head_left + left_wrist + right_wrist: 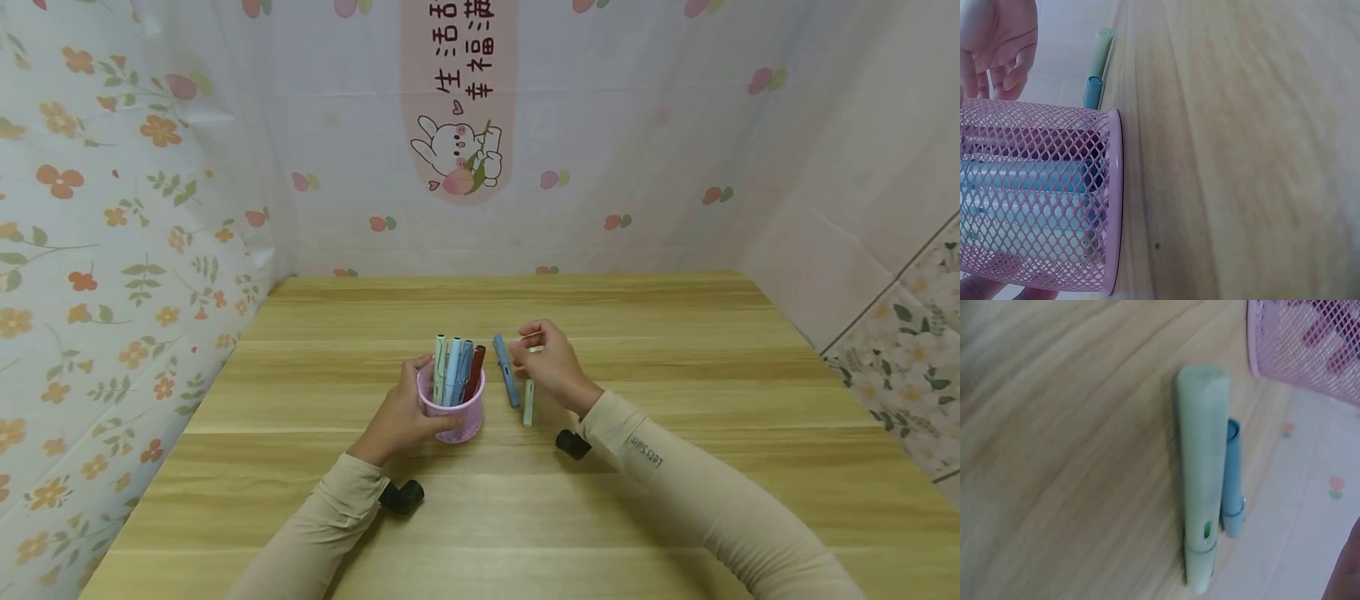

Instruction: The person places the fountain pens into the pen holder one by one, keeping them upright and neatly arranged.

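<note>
My left hand (397,421) grips a pink mesh pen cup (467,427), thumb across the near side and fingers round the far side. Upright in it stand a pale green pen (440,371), a light blue pen (452,373), a blue pen (463,375) and a dark red pen (476,372). To the right of the cup a blue pen (506,371) and a pale green pen (1200,462) lie side by side on the table. My right hand (553,367) hovers over the green one, fingers loosely bent and holding nothing; it hides part of that pen.
The wood-grain table (480,533) runs back to a printed cloth (600,133) hanging behind it. Flowered cloth (135,250) closes off the left side. Black wrist-worn devices (402,497) stick out beneath both sleeves.
</note>
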Motion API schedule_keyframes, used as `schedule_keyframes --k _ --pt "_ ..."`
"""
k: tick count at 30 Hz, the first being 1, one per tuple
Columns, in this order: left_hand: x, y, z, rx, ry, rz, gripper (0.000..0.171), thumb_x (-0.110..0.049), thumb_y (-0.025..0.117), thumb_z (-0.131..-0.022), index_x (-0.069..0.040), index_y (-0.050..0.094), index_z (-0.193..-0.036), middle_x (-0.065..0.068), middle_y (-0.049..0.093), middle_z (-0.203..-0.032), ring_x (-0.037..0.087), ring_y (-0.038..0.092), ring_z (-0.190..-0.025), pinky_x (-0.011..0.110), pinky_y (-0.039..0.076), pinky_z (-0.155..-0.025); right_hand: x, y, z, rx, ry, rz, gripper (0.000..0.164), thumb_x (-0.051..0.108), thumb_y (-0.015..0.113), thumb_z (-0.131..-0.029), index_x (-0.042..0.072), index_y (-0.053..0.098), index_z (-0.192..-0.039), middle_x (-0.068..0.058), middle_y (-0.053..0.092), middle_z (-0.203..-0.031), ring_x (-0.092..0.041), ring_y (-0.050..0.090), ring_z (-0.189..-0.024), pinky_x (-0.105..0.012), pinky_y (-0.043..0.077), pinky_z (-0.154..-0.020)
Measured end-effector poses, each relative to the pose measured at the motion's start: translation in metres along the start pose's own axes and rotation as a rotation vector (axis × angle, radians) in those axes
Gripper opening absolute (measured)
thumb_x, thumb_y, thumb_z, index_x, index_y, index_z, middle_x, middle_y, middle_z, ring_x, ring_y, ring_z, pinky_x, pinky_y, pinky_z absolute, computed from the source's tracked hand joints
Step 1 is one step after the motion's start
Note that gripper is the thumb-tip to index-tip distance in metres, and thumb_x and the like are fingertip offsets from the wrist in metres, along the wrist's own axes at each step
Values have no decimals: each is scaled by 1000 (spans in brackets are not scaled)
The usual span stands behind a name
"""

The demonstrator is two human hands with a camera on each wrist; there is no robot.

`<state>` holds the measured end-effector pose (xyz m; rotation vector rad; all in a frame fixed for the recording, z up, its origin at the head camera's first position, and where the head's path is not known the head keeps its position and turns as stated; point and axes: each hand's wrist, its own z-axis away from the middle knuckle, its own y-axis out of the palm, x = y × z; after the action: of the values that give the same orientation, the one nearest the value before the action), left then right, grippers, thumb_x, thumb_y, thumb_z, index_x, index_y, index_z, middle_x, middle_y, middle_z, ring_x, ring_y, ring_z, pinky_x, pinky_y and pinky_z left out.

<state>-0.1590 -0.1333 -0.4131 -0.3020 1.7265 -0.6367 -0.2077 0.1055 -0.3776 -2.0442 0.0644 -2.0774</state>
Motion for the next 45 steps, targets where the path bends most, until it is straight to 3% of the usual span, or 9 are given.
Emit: schedule_keyframes --k 11,17,28,35,40,45 --pt "-1 0 -1 -3 -1 -11 102 -24 90 -67 -3 24 -141 25 44 -141 37 51 -121 52 40 -102 -6 -12 -9 -31 60 31 31 8 60 -95 0 44 -121 -17 52 -108 -39 60 -93 -46 56 -78" --pt "-2 0 -1 -4 2 -21 102 -25 91 -67 -2 24 -141 22 39 -147 38 49 -124 52 38 -103 -10 -18 -13 -39 91 64 35 10 61 -95 -2 43 -122 -16 52 -106 -34 62 -88 -45 56 -77" --pt "-3 0 1 -9 -26 -7 103 -22 91 -66 -2 25 -143 27 47 -138 37 51 -121 51 40 -102 -22 -28 -21 89 236 214 45 16 60 -96 -2 36 -129 -12 54 -89 -23 54 -66 -35 51 -64" --pt "-3 0 1 -6 -20 -7 102 -21 91 -67 -2 24 -142 26 45 -140 37 50 -123 52 39 -103 -26 -28 -29 163 320 400 44 22 61 -96 2 36 -125 -10 57 -80 -16 52 -58 -28 50 -58" --pt "-3 0 1 -4 -14 -12 102 -21 91 -66 -1 25 -142 26 43 -142 38 49 -123 52 38 -103 -25 -27 -30 213 380 391 41 19 62 -95 1 35 -120 -8 51 -78 -13 53 -55 -28 53 -55" --pt "1 0 1 -4 0 -7 102 -22 90 -67 -2 24 -142 26 43 -142 39 50 -122 53 39 -102 -26 -22 -30 204 389 387 32 14 64 -94 2 38 -107 -7 49 -73 -13 50 -54 -28 54 -53"
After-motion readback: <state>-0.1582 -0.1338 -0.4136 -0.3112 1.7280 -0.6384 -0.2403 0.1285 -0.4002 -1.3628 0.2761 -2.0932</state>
